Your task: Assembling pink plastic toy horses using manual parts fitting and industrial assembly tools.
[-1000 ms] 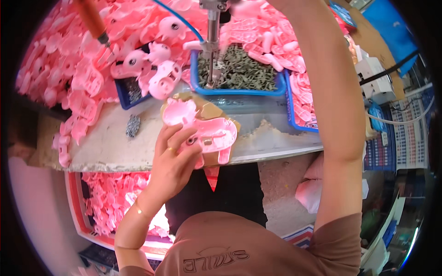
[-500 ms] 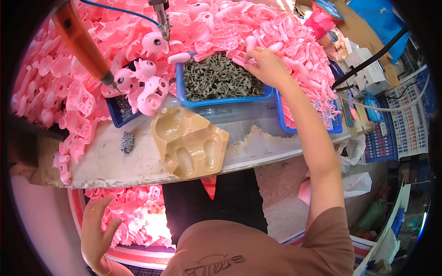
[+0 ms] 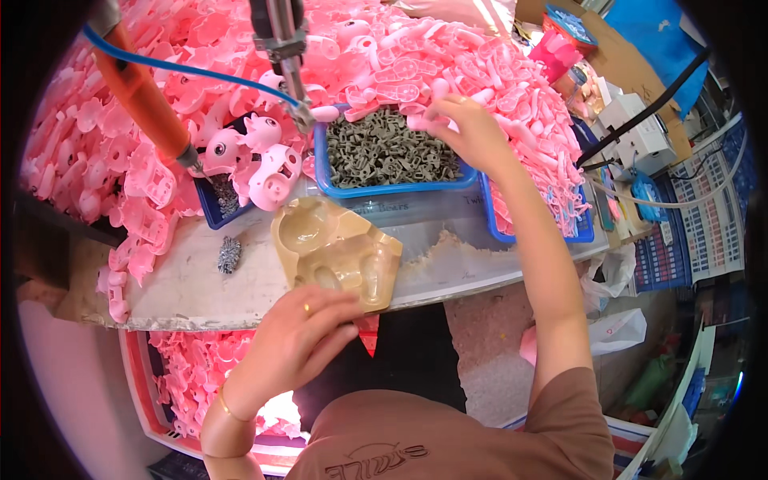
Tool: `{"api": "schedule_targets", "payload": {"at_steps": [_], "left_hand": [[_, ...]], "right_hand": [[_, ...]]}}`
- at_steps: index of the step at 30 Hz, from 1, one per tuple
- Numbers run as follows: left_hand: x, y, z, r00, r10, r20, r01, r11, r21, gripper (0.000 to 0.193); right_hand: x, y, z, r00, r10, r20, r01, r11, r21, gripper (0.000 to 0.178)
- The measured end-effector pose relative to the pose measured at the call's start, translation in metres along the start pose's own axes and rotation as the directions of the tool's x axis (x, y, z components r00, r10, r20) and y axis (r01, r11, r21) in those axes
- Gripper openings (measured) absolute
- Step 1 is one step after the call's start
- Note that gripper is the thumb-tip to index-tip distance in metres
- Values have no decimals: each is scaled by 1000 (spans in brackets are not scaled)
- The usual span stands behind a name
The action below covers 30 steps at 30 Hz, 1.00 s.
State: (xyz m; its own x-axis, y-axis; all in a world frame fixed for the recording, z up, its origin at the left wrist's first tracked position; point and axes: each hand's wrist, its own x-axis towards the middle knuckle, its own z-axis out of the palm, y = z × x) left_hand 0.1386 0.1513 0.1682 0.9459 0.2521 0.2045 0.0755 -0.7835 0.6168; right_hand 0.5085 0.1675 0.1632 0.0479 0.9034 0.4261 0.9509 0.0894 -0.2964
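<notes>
My right hand (image 3: 472, 132) reaches over the far right side of a blue bin (image 3: 384, 190) full of small grey plastic parts (image 3: 384, 152). Its fingers are closed on a small pink plastic part (image 3: 417, 122), partly hidden by them. My left hand (image 3: 300, 340) is at the table's front edge, fingers stretched out and nothing seen in them. Its fingertips overlap the near side of a tan moulded holding block (image 3: 340, 236) with rounded hollows, which has no part in it; whether they touch it I cannot tell.
An orange electric screwdriver (image 3: 148, 104) and a metal tool with a blue hose (image 3: 286, 60) hang over the table. Pink toy shells with eyes (image 3: 224, 152) lie over a blue screw tray (image 3: 212, 210). A screw clump (image 3: 230, 254) lies nearby. Pink parts (image 3: 416, 60) are heaped behind.
My left hand has risen from above the lower pink pile to the tan block's near edge. The right hand has drawn slightly nearer with a pink part. The view has shifted a little.
</notes>
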Motion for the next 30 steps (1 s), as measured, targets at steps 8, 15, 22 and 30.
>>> {"api": "schedule_targets", "payload": {"at_steps": [8,15,22,30], "left_hand": [[41,-33,54,842,-249,-478,11,895,-445,45],[13,-32,52,835,109,-540,20,974,226,30],[-12,-40,52,893,157,-421,71,876,477,30],[-21,-48,57,935,56,-351,102,904,416,24]], "right_hand": [[-32,-91,-4,866,-332,373,-47,689,723,18],[45,2,32,921,293,-256,-314,948,-44,44],[63,7,36,885,292,-363,-343,935,-84,40],[-1,-83,-2,918,14,397,-234,826,513,12]]}}
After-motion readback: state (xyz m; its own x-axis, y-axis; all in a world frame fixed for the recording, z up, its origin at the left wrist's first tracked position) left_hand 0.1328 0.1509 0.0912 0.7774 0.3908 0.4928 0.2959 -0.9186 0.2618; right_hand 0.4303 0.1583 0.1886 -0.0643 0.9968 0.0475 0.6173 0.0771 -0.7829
